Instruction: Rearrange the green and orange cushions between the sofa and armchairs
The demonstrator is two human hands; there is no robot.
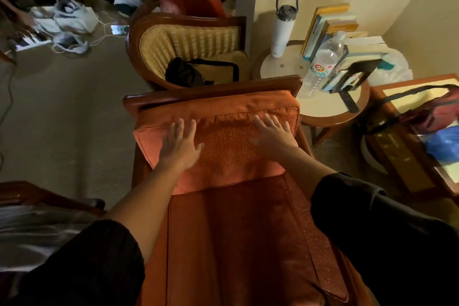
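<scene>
Both hands flat on orange cushion – left hand, right hand

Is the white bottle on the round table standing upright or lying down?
Upright. The white bottle stands on its base on the round table, with its handle loop at the top.

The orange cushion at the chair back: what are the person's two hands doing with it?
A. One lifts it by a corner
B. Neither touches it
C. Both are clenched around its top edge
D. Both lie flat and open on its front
D: the left hand and the right hand both rest with fingers spread on the face of the orange cushion, which leans against the chair back.
</scene>
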